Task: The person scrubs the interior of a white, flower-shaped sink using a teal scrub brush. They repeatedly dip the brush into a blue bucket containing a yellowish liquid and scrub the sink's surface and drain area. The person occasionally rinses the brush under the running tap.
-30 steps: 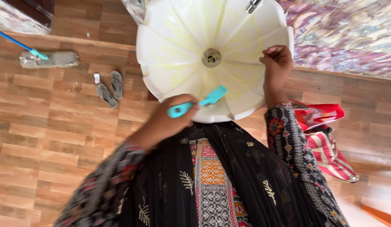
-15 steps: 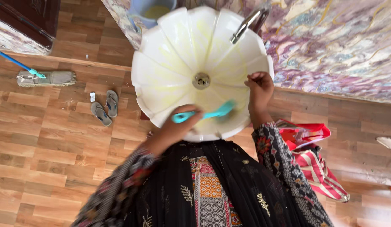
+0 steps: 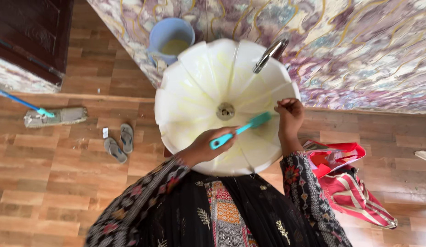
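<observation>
Turquoise plastic marks the brush [image 3: 240,130] we hold over the white fluted basin [image 3: 190,87], our landmark here. Our left hand [image 3: 204,147] has its fingers curled tight round the brush handle at the basin's near rim, the handle's butt poking out just past the knuckles. From those fingers the brush runs up and to the right, and its head lies on the yellow-streaked inner wall just right of the metal drain [image 3: 225,110]. Our right hand [image 3: 290,115] rests on the basin's right rim, fingers bent in and pressed together; whether they pinch anything we cannot tell. The brush head ends just short of that hand.

A chrome tap [image 3: 269,55] arches over the basin's far right edge. Beyond the far left rim stands a pale blue bucket [image 3: 169,39] with yellowish liquid inside. To the basin's right, on the wooden floor, slumps a red bag with pink and white stripes [image 3: 348,180]. Left of the basin lie a pair of grey sandals [image 3: 119,142], a small white rectangular scrap [image 3: 105,132] beside them, and farther left a flat mop with a blue handle [image 3: 48,116].
</observation>
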